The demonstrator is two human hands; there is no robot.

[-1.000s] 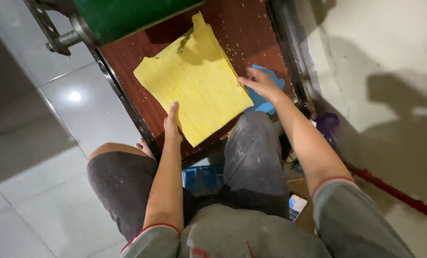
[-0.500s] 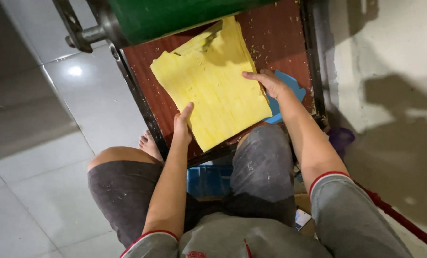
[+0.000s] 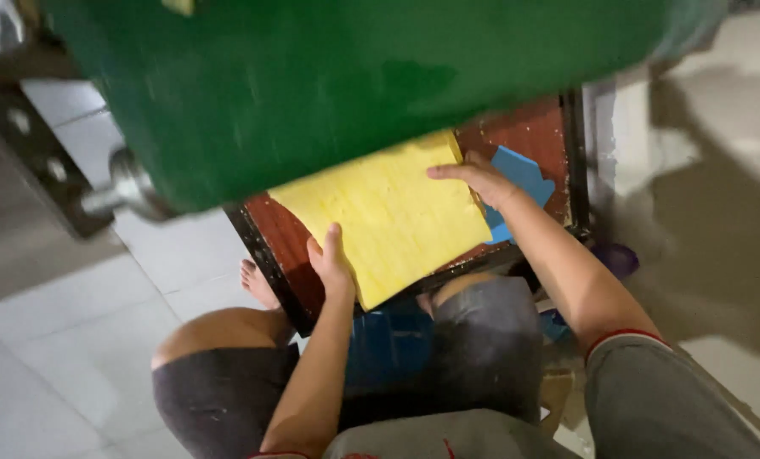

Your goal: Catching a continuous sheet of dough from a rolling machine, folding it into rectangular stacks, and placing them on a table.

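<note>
A large yellow sheet lies on a reddish-brown machine bed, its far end hidden under a big green roller housing. My left hand presses the sheet's near left edge, thumb up and fingers flat. At the sheet's right edge my right hand rests flat with fingers spread. A blue piece lies on the bed just right of that hand. Neither hand grips anything.
A metal shaft end juts from the green housing at left. Light tiled floor spreads to the left, a pale floor or wall to the right. My knees and a bare foot sit below the bed's dark frame.
The view has moved closer and lower, so the green housing now fills the top. The yellow sheet has gone further under it; both hands stay on its edges.
</note>
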